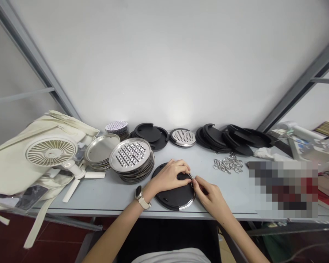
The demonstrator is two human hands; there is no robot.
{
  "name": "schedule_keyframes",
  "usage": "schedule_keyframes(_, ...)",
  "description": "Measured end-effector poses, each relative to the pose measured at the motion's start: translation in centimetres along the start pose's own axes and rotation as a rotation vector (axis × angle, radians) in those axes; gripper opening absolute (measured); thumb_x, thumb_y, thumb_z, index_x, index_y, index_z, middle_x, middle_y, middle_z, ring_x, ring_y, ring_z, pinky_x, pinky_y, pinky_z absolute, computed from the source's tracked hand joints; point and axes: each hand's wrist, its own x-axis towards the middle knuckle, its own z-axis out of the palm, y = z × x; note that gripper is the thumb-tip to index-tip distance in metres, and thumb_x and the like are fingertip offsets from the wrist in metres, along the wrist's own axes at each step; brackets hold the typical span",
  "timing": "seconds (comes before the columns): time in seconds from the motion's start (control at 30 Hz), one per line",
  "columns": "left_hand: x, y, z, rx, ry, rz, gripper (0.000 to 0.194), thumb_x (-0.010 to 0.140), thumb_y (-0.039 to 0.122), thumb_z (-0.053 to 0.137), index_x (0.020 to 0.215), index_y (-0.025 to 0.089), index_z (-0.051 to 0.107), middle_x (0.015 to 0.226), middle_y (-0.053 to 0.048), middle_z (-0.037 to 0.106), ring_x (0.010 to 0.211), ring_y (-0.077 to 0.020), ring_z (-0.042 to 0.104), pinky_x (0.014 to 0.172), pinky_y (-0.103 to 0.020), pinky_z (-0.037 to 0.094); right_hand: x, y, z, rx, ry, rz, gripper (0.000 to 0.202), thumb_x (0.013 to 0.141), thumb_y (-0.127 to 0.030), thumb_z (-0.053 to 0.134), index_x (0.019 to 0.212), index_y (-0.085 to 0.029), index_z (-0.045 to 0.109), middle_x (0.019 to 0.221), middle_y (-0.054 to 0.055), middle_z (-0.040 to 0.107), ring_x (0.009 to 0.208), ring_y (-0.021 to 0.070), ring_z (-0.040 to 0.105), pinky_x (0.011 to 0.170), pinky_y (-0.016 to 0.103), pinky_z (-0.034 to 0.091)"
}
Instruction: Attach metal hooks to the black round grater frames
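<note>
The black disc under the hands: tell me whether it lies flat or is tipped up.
Flat. The black disc rests on the grey table, left hand pressing on top, right hand pinching at its rim.
</note>
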Motion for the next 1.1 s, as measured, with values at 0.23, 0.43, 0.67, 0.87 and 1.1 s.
schedule_keyframes(0.23, 0.06, 0.11, -0.05, -0.017, -0.011, -0.012, 0.010, 0.081, 0.023, 0.061, 0.079, 0.018, 0.053, 0.103, -0.002, 0.061, 0.093, -0.0155, 0.058, 0.092, -0.032, 0.034, -0.09, 0.04, -0.10, 0.003, -0.002, -0.008, 0.032, 0.095, -0.039, 0.036, 0.069, -0.022, 0.030, 0.057, -0.008, 0.027, 0.053, 0.0092, 0.025, 0.050, 0.021, 0.026)
schedule_keyframes(0.43, 0.05, 0.07, -0.06, -0.036, -0.023, -0.029, 0.010, 0.080, 0.024, 0.062, 0.081, 0.018, 0.054, 0.103, -0.002, 0.061, 0.093, -0.0154, 0.058, 0.095, -0.032, 0.033, -0.04, 0.23, -0.07, -0.010, -0.018, -0.006, 0.032, 0.095, -0.038, 0.035, 0.068, -0.022, 0.029, 0.057, -0.008, 0.025, 0.053, 0.0091, 0.024, 0.050, 0.021, 0.025)
schedule_keyframes(0.67, 0.01, 0.01, -0.04, -0.044, -0.011, -0.011, 0.010, 0.081, 0.024, 0.061, 0.082, 0.018, 0.053, 0.102, -0.001, 0.060, 0.092, -0.0143, 0.058, 0.095, -0.031, 0.033, -0.07, -0.11, -0.17, -0.022, -0.031, -0.020, 0.032, 0.094, -0.036, 0.036, 0.067, -0.022, 0.027, 0.057, -0.007, 0.026, 0.052, 0.0090, 0.026, 0.050, 0.021, 0.026)
schedule_keyframes(0.87, 0.02, 0.02, 0.04, -0.030, -0.021, -0.012, 0.008, 0.081, 0.023, 0.060, 0.083, 0.018, 0.053, 0.103, -0.002, 0.060, 0.094, -0.0156, 0.058, 0.094, -0.032, 0.034, -0.12, 0.07, -0.06, -0.067, -0.010, -0.055, 0.029, 0.093, -0.033, 0.036, 0.067, -0.022, 0.030, 0.056, -0.007, 0.030, 0.051, 0.0093, 0.028, 0.049, 0.021, 0.028)
schedule_keyframes(1.1, -0.01, -0.34, 0.33, -0.023, -0.003, 0.019, 0.009, 0.081, 0.022, 0.062, 0.083, 0.018, 0.054, 0.100, -0.002, 0.060, 0.093, -0.0148, 0.058, 0.091, -0.030, 0.036, -0.23, 0.11, 0.04, -0.106, 0.024, -0.078, 0.028, 0.093, -0.032, 0.037, 0.068, -0.022, 0.030, 0.056, -0.007, 0.031, 0.051, 0.0089, 0.029, 0.049, 0.020, 0.030)
